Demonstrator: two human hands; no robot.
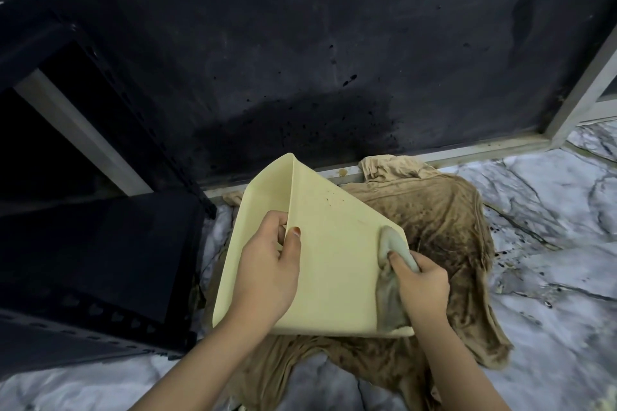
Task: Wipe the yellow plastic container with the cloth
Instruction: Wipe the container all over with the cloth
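The pale yellow plastic container (337,243) is tipped on its side in the middle of the view, one broad flat face turned up toward me. My left hand (270,264) grips its left edge, thumb on the face and fingers curled behind the wall. My right hand (422,280) holds a small grey-white cloth (390,280) pressed against the container's right edge. A few dark specks mark the yellow face near its top.
A large, dirty brown cloth (444,243) lies spread on the marble-patterned floor (551,243) under the container. A black perforated crate (100,264) stands at the left. A dark splattered panel (317,60) in a metal frame (434,152) rises behind.
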